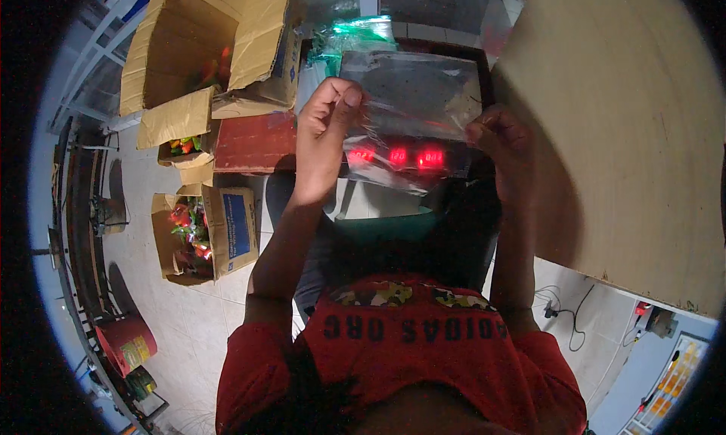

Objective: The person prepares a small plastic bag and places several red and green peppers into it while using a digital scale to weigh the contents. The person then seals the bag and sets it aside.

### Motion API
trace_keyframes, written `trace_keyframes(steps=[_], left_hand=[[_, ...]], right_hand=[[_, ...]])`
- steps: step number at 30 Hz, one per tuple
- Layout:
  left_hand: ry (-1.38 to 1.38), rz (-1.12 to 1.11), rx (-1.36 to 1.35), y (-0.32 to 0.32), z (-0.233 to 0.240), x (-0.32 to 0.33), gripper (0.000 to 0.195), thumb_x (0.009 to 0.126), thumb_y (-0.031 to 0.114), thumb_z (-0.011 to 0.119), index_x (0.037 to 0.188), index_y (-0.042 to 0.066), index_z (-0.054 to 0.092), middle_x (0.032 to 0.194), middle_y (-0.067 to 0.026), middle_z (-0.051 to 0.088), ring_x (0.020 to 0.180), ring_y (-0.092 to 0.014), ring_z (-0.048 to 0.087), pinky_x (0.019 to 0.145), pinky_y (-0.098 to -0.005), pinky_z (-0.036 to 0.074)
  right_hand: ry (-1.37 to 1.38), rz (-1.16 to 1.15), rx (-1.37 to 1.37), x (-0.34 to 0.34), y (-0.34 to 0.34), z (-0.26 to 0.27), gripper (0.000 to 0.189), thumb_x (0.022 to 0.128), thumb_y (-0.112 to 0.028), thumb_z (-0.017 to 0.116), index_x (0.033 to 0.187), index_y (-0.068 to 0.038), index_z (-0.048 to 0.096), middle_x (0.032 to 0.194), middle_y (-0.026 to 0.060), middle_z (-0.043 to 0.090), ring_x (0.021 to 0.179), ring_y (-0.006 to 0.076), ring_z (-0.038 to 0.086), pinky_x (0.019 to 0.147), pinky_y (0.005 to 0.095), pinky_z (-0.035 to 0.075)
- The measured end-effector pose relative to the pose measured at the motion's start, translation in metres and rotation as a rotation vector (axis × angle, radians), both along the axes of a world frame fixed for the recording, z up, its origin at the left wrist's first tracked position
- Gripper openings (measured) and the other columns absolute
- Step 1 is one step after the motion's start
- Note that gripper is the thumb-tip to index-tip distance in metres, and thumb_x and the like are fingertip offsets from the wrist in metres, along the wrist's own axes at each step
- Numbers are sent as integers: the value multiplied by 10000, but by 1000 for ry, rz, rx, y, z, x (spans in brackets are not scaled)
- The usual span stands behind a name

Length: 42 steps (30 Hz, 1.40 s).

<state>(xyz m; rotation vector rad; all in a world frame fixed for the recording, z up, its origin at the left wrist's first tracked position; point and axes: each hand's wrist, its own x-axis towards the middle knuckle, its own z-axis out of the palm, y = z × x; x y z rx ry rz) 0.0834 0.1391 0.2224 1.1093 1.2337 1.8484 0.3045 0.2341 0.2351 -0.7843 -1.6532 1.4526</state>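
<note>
My left hand (329, 128) pinches the left edge of a clear plastic bag (391, 117) between thumb and fingers. At its right edge, my right hand (502, 137) grips the same bag, partly in shadow. The bag is stretched between both hands and looks flat. Beneath it lies a weighing scale with a metal pan (414, 74). Red digits on the scale's display (397, 156) glow through the film. Behind my left hand, a pile of clear and green-tinted plastic bags (363, 32) rests near the scale's far edge.
Cardboard boxes stand at left: a large open one (187, 43), a small one holding red and green peppers (184, 145), and one on the floor (232, 231) with more peppers (193, 225). A wooden board (618, 140) fills the right. A red bucket (127, 344) and cable (573, 316) lie lower.
</note>
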Motion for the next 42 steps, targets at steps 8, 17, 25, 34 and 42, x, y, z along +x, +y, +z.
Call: trace_keyframes(steps=[8,17,25,34,42], left_hand=[[133,-63,-157,-7,16,4,165,862,60,540,1011,41,606,877,-32,602,777,-98,541,706,-229,418],[865,-73,80,2,16,16,195,759,142,665,933,54,657,932,-108,641,923,-227,583,777,-312,435],[504,-20,-3,1,16,19,72,787,56,622,823,-7,623,753,-117,613,719,-205,608,667,-304,459],[400,-34,-129,-2,8,15,41,847,31,564,834,-3,580,748,-28,564,701,-89,505,626,-236,412],[260,78,-73,4,9,13,69,851,32,592,799,0,624,659,-19,569,609,-67,472,543,-226,378]], right_hand=[[-106,-11,54,-9,-11,14,112,797,-126,665,756,-29,625,695,-2,579,685,63,514,619,231,411],[-219,108,240,-13,-12,14,143,780,-149,638,811,-10,641,776,56,640,722,117,593,648,256,451],[-92,80,50,-15,-12,5,121,806,-144,631,829,-26,631,752,31,619,712,100,563,643,262,447],[-163,35,113,-27,-18,5,118,835,-123,620,794,-13,612,727,10,581,696,72,515,624,229,415],[-103,-15,232,-41,-14,0,149,826,-149,623,772,-12,599,687,59,577,627,110,517,576,265,418]])
